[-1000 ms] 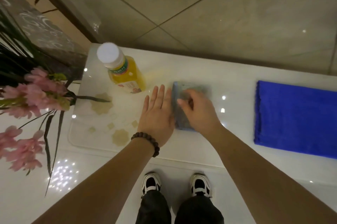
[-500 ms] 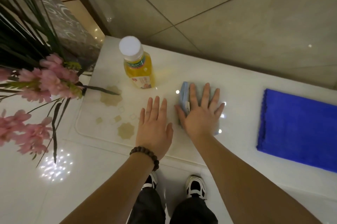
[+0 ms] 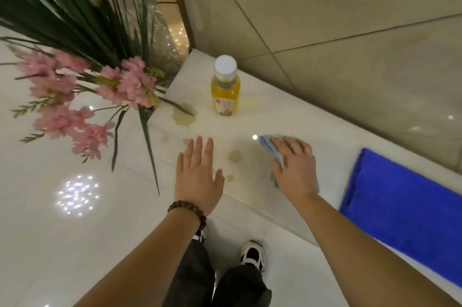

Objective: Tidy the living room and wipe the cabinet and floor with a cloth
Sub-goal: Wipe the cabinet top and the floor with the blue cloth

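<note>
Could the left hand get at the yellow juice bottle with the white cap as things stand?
Probably yes. The left hand lies flat and empty on the white cabinet top, and the yellow juice bottle with the white cap stands upright beyond its fingertips with only bare, stained surface between.

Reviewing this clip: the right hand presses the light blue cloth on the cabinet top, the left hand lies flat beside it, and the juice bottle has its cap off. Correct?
Not quite. The head view shows the bottle with its white cap on. The rest holds: right hand presses the cloth on the cabinet top, left hand flat beside it.
</note>
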{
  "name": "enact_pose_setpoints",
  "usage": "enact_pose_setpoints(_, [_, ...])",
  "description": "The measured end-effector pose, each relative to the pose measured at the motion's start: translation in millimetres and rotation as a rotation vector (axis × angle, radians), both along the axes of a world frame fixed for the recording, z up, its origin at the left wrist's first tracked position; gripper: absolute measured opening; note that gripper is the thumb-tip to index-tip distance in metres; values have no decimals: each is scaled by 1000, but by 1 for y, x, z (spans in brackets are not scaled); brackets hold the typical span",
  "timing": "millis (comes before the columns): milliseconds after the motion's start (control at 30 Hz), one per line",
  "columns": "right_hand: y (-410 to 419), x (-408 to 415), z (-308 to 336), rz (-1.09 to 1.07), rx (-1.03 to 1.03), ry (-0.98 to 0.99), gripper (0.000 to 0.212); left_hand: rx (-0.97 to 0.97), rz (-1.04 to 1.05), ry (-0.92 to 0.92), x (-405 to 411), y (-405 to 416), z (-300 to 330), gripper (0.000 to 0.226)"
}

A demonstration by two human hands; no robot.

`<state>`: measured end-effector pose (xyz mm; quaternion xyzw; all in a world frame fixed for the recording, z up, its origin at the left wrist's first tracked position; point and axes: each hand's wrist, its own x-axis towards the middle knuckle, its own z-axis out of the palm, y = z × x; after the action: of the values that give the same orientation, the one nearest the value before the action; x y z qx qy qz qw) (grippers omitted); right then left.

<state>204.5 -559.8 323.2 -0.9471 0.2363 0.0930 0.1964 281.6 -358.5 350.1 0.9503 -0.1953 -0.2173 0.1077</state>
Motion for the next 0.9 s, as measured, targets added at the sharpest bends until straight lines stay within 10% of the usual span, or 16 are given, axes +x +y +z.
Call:
enact_pose_setpoints(367, [162, -23, 104, 351, 243, -241, 51, 88, 508, -51, -43, 177, 102, 68])
enact_pose_setpoints(900, [536, -60, 73, 730, 229, -69, 49, 123, 977, 78, -197, 559, 52, 70])
